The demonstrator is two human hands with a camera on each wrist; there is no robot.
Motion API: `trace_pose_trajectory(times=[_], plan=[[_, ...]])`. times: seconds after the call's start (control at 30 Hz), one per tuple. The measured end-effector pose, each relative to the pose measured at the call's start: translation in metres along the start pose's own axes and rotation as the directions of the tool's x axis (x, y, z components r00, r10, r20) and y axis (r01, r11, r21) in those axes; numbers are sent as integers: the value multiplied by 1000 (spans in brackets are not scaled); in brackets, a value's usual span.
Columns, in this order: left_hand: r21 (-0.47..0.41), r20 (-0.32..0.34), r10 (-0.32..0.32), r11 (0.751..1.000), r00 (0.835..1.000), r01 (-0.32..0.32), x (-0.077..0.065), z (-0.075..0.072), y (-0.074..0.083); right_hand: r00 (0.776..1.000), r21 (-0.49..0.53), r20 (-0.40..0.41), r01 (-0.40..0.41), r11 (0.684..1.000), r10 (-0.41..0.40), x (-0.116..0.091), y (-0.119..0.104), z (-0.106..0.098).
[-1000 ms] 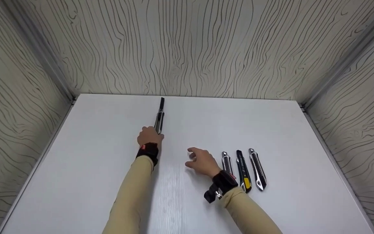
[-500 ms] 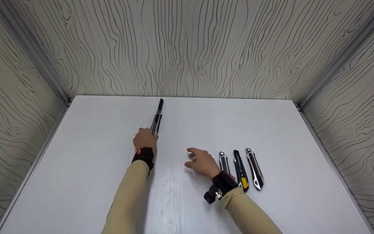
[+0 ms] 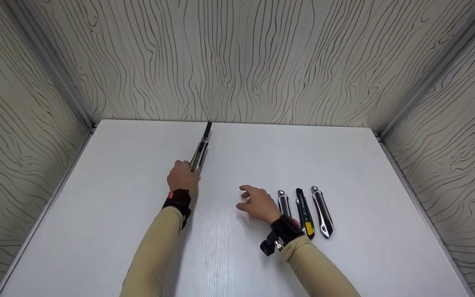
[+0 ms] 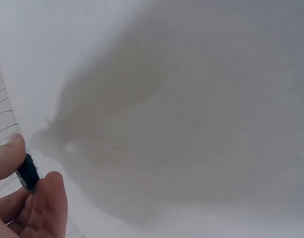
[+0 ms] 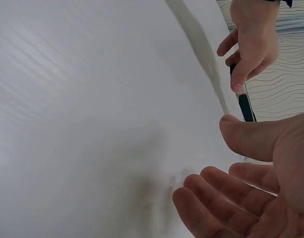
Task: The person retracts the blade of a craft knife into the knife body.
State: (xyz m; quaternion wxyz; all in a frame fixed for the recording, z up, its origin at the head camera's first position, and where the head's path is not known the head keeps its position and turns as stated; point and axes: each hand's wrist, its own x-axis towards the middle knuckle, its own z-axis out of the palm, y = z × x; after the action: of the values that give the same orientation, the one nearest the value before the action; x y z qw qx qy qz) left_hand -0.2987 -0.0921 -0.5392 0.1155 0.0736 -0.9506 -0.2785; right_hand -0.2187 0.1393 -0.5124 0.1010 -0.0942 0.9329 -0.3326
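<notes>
In the head view my left hand (image 3: 182, 177) grips a snap-off utility knife (image 3: 199, 156) by its near end. Its dark blade (image 3: 208, 130) sticks far out, pointing toward the back edge. Thumb and fingers pinch the knife's dark butt end (image 4: 28, 172) in the left wrist view. My right hand (image 3: 260, 204) hovers over the white table with loosely bent fingers and holds nothing. Beside it lie three more utility knives: a silver one (image 3: 284, 202) partly hidden by the wrist, a dark one with a yellow slider (image 3: 304, 210), and a silver-and-black one (image 3: 323, 211).
The white table (image 3: 365, 165) ends at a patterned back wall (image 3: 221, 62), with similar walls left and right. Each wrist wears a black strap; a small camera (image 3: 267, 246) juts from the right one.
My left hand has shifted slightly left and nearer to me, and the knife in it leans more to the right. The right hand has hardly moved; the three knives lie as before.
</notes>
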Motion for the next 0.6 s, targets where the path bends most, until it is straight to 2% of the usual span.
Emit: trace_pose_trajectory(times=[0.13, 0.27, 0.6], plan=[[-32, -25, 3, 999, 1000, -4, -7, -7, 2, 1000, 6, 3, 8, 1000, -8, -3, 0, -3], [-71, -20, 18, 997, 1000, -20, -16, -13, 4, 1000, 15, -10, 19, 1000, -19, -5, 0, -5], [-159, 30, 74, 985, 997, -69, -54, -12, 21, 998, 49, -67, -9, 999, 12, -8, 2, -10]])
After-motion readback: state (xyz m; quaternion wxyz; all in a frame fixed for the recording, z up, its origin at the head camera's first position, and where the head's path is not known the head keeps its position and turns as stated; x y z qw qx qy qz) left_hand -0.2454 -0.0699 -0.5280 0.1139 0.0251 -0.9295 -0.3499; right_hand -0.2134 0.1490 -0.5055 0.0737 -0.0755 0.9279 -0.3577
